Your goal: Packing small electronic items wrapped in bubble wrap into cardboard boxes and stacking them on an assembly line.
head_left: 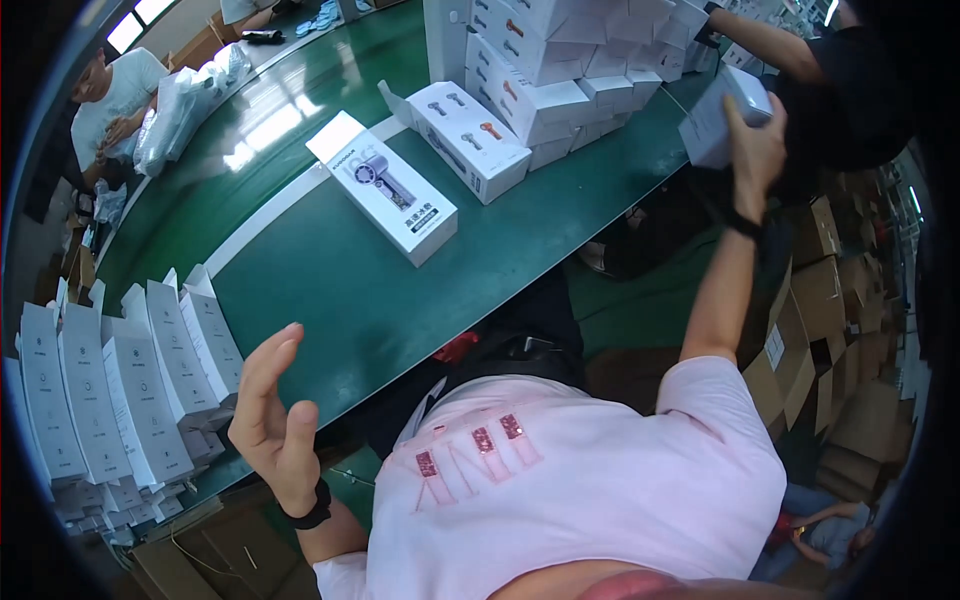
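Right hand (755,155): grasping the held box (708,130), arm stretched out to the right
Left hand (275,425): released, raised, fingers loosely curved, thumb apart; near the left box rows (120,390)
Held box position: by the near edge of the green table (330,340), upper right of view; table contact can't be told
Beside held box: co-worker in dark clothes, arm (770,45) reaching in just past it, tight on that side
Box stack (550,80): white boxes piled several high, left of held box, walling the table's far side
Loose boxes: fan-picture box (390,190) and multi-picture box (465,145), lying near each other, end flaps up
Held box look: white, tilted, glossy end, faint print on side, part covered by fingers
Near edge: runs diagonally, close to the person's waist
Room: green surface shows between left box rows and fan-picture box, also along near edge
Right side: brown cartons (830,300) heaped behind right arm
Far left: co-worker (125,95) by clear plastic bags (190,105)
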{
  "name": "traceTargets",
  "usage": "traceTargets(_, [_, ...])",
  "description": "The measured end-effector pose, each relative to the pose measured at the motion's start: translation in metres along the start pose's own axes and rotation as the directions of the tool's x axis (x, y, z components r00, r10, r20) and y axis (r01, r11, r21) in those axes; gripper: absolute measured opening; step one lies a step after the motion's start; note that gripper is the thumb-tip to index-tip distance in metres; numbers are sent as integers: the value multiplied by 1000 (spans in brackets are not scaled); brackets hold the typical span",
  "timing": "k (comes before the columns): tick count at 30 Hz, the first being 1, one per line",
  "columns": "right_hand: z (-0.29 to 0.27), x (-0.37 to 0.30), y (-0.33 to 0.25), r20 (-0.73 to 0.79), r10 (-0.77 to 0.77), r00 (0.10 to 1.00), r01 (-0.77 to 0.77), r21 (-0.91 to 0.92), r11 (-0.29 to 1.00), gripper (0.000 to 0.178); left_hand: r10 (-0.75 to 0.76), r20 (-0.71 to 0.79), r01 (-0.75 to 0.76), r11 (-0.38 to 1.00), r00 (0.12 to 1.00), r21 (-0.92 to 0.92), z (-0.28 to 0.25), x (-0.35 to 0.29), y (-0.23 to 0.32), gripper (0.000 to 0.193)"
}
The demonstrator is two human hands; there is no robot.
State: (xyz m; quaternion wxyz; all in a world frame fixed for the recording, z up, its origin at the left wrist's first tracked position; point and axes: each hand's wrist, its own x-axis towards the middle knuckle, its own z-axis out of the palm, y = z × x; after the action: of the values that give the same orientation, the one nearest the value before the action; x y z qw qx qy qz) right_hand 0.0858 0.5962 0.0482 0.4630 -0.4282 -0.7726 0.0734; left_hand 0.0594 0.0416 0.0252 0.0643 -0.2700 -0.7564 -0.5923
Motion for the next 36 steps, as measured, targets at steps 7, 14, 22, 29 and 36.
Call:
traceTargets(7, [132, 32, 58, 137, -239, 961, 168, 398, 902, 95, 49, 72, -54, 996, 996, 70, 28, 20, -3, 36])
traceTargets(14, [87, 37, 64, 49, -192, 980, 179, 204, 962, 91, -79, 1, 79, 997, 997, 5, 6, 16, -12, 34])
traceTargets(22, [-33, -159, -148, 240, -718, 654, 303, 786, 539, 37, -244, 26, 238, 908, 970, -344, 48, 20, -44, 67])
traceTargets(29, [71, -184, -193, 365, -754, 546, 549, 524, 652, 55, -201, 115, 180, 969, 973, 169, 95, 35, -76, 105])
traceTargets(36, [26, -195, -271, 175, -896, 409, 544, 741, 394, 66, -258, 132, 246, 964, 957, 98, 51, -5, -56, 98])
